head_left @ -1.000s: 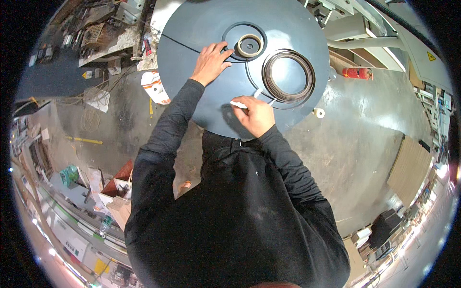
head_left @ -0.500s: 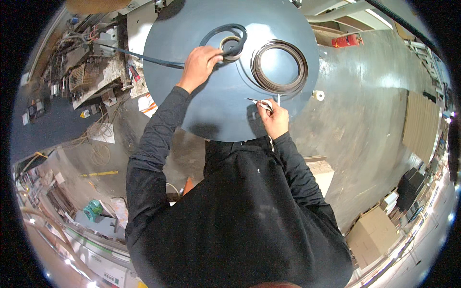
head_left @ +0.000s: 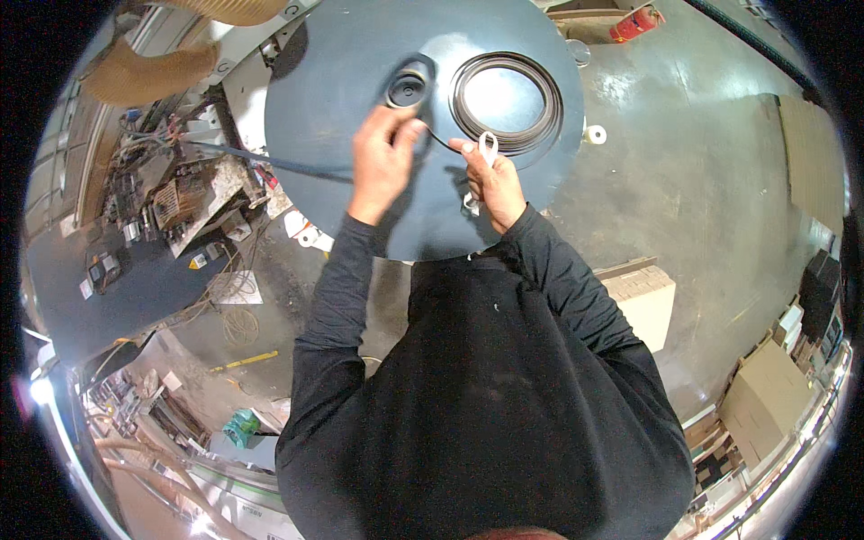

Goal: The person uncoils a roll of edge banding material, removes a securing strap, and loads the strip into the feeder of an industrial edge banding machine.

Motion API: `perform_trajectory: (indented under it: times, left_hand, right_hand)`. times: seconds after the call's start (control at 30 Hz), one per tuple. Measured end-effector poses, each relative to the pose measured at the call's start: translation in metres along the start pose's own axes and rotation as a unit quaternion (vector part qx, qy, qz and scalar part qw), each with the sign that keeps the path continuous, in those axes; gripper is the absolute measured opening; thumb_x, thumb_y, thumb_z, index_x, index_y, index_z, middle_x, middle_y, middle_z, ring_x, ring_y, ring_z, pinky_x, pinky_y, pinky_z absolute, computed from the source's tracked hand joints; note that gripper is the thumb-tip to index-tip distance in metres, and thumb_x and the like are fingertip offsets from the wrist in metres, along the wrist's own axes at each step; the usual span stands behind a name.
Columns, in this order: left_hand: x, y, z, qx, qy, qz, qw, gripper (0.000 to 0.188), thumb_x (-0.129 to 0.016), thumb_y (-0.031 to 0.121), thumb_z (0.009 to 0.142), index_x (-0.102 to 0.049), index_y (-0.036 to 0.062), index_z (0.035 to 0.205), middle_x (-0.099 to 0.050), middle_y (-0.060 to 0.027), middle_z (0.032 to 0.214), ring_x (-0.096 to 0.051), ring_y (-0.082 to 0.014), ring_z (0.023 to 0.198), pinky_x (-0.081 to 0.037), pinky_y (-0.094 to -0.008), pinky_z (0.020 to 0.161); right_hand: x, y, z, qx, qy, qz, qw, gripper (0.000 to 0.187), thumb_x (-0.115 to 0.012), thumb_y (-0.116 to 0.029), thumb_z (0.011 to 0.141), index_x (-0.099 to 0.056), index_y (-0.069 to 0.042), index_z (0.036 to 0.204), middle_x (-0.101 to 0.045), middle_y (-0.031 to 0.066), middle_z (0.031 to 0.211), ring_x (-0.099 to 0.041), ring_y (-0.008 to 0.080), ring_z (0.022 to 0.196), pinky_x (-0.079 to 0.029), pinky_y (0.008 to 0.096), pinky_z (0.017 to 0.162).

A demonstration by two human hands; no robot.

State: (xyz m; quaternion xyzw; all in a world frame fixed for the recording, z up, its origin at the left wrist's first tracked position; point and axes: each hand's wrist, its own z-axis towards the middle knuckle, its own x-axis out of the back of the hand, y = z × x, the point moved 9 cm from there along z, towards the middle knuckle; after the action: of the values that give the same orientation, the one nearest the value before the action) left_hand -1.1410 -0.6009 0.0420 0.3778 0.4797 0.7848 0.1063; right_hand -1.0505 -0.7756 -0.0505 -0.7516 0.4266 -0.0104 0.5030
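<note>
My left hand (head_left: pixel 382 162) is closed, with its thumb and fingers pinched beside the tape roll (head_left: pixel 407 90), which has a dark round core. It grips the dark flat strip (head_left: pixel 297 166), which trails off the table to the left and loops, blurred, around the roll. My right hand (head_left: pixel 495 184) is wrapped around white-handled scissors; one finger loop (head_left: pixel 488 147) stands up above the fingers. A thin dark line bridges the two hands; I cannot tell whether it is strip or blade. Just beyond my right hand lies a dark brown coil of banding (head_left: pixel 549 126).
All this is on a round grey-blue table (head_left: pixel 333 54). A white roll (head_left: pixel 595 135) is by its right edge. Cluttered machinery (head_left: pixel 171 202) stands at the left. A red fire extinguisher (head_left: pixel 635 23) lies at the far right, and cardboard boxes (head_left: pixel 643 301) sit lower right.
My right hand has moved up and left with the scissors, close to my left hand. The strip's loop has narrowed around the roll, and the view has shifted slightly.
</note>
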Motion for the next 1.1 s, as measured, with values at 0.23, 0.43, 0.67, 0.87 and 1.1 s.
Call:
perform_trajectory:
  times: [0.23,0.43,0.67,0.87,1.1]
  left_hand:
    - [-0.07,0.055,-0.068,-0.036,-0.04,0.026,0.998,0.029,-0.075,0.008,0.091,-0.071,0.0032,0.118,-0.073,-0.0149,0.103,-0.071,-0.0368,0.096,-0.057,-0.043,0.084]
    - [-0.105,0.055,-0.106,0.071,-0.052,-0.097,0.991,0.037,-0.082,0.026,0.091,-0.062,0.006,0.115,-0.075,-0.0107,0.09,-0.074,-0.0327,0.083,-0.056,-0.0451,0.077]
    - [-0.119,0.075,-0.12,-0.101,-0.147,0.012,0.984,0.031,-0.079,0.033,0.09,-0.067,0.0048,0.092,-0.07,-0.0118,0.085,-0.068,-0.0375,0.085,-0.053,-0.0463,0.083]
    - [-0.134,0.09,-0.122,-0.12,-0.21,-0.05,0.969,0.026,-0.067,0.029,0.099,-0.065,0.0036,0.092,-0.068,-0.0149,0.09,-0.065,-0.041,0.091,-0.051,-0.0505,0.087]
    - [-0.177,0.147,-0.13,-0.165,-0.217,0.035,0.961,0.029,-0.067,0.037,0.1,-0.066,0.008,0.094,-0.065,-0.0119,0.083,-0.063,-0.0375,0.079,-0.049,-0.0473,0.071]
  right_hand:
    - [0.023,-0.002,-0.017,0.02,0.078,-0.071,0.994,0.033,-0.061,-0.032,0.111,-0.072,-0.001,0.105,-0.071,-0.0013,0.092,-0.063,0.007,0.085,-0.047,0.0232,0.072]
    - [0.079,0.012,-0.056,-0.067,0.124,-0.091,0.986,0.042,-0.051,-0.04,0.113,-0.067,-0.006,0.097,-0.054,-0.006,0.067,-0.045,0.0047,0.057,-0.032,0.0237,0.053]
    - [0.11,-0.007,-0.081,-0.095,0.077,0.056,0.991,0.031,-0.053,-0.037,0.111,-0.06,-0.011,0.095,-0.034,-0.0101,0.061,-0.026,0.0055,0.048,-0.022,0.0254,0.048]
    - [0.142,-0.026,-0.104,-0.144,0.048,0.182,0.972,0.033,-0.05,-0.036,0.112,-0.061,-0.01,0.095,-0.032,-0.0105,0.059,-0.023,0.0056,0.045,-0.023,0.0255,0.046]
    - [0.158,-0.035,-0.149,-0.069,0.044,0.249,0.965,0.043,-0.05,-0.049,0.113,-0.063,-0.01,0.101,-0.036,-0.0118,0.058,-0.027,0.0031,0.044,-0.024,0.0237,0.046]
